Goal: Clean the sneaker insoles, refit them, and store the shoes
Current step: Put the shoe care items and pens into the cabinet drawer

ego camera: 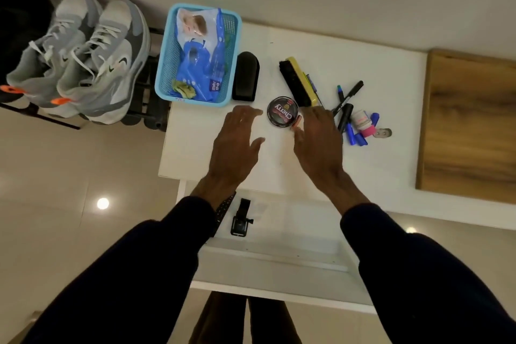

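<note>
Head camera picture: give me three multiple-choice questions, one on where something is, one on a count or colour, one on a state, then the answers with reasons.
1. Where is the blue pack of wipes?
A. in the light blue plastic basket
B. on the wooden board
C. on the shoe rack

2. How many grey and white sneakers stand on the black rack?
A. one
B. two
C. four

3. What are the left hand and right hand doing?
A. gripping the brush
B. lifting the round tin
C. open, holding nothing

Answers: A, the basket walls surround the pack; B, a pair stands side by side; C, fingers are spread above the white table.
</note>
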